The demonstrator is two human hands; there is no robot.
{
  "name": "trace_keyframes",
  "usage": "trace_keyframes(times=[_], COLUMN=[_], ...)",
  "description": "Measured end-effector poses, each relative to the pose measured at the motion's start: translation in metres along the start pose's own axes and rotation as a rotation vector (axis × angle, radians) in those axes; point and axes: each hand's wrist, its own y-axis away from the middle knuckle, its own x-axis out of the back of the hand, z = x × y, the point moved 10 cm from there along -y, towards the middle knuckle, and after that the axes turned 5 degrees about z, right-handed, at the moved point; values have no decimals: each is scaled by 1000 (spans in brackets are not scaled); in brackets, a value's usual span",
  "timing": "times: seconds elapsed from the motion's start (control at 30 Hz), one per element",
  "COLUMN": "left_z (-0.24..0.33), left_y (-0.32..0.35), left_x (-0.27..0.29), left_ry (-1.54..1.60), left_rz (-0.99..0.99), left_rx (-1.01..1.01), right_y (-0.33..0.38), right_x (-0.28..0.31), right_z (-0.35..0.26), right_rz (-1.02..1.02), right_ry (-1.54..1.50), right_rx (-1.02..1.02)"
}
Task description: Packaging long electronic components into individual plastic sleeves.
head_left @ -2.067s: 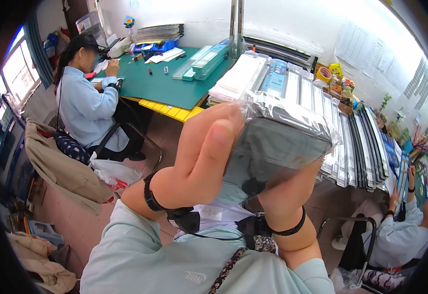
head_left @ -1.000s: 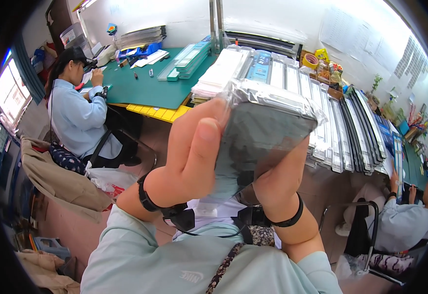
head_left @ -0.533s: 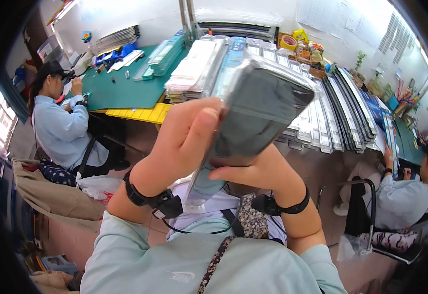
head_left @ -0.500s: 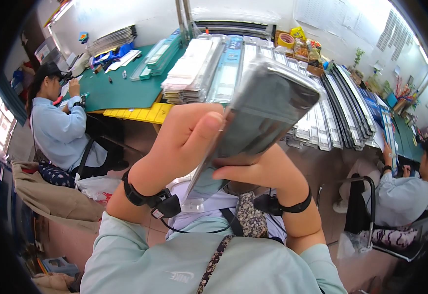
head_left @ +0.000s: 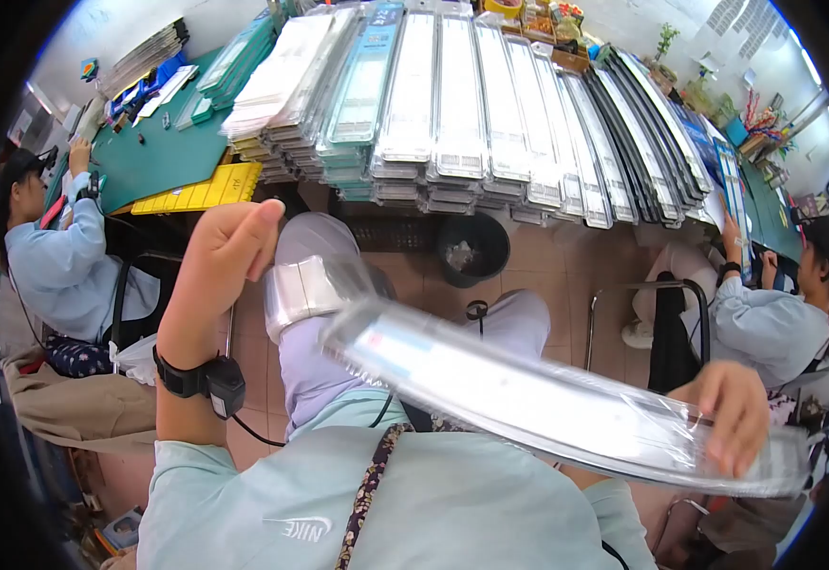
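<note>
Across my lap slants a long, clear plastic blister package [head_left: 490,380] with a white insert and a bluish patch near its left end. My right hand [head_left: 735,413] grips it near its right end, fingers over the top face. My left hand [head_left: 229,249] is raised at the left, apart from the package. Its fingers are curled and the thumb points up; whatever it may hold is hidden. Just right of it, a shiny clear plastic piece [head_left: 308,293] lies over my left thigh, its details blurred.
Stacks of similar long packages [head_left: 457,114] cover the table ahead. A dark bin [head_left: 471,249] stands on the floor below. People sit at the left [head_left: 77,252] and right [head_left: 771,299]. A green-topped table [head_left: 163,157] with a yellow panel [head_left: 201,190] is at the left.
Both hands held a package upright before me; now a package lies slanted, white side up, in my right hand, farther right. My left hand has moved left, apart from it. The view tilted down.
</note>
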Motion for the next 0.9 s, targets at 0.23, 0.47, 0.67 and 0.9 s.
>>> trace_keyframes(times=[0.23,0.47,0.67,0.9], left_z=[-30,-52,-69,-79], left_y=[-7,-7,1,4], left_x=[13,4,3,14], left_ry=[-13,135,235,269], left_rz=[168,148,158,306], left_rx=[76,223,294,229], right_y=[66,87,44,42], right_x=[-12,49,72,80], right_z=[-52,-15,22,53], right_rz=[-50,525,224,200], right_ry=[53,862,1402,1497], right_rx=[469,43,158,77])
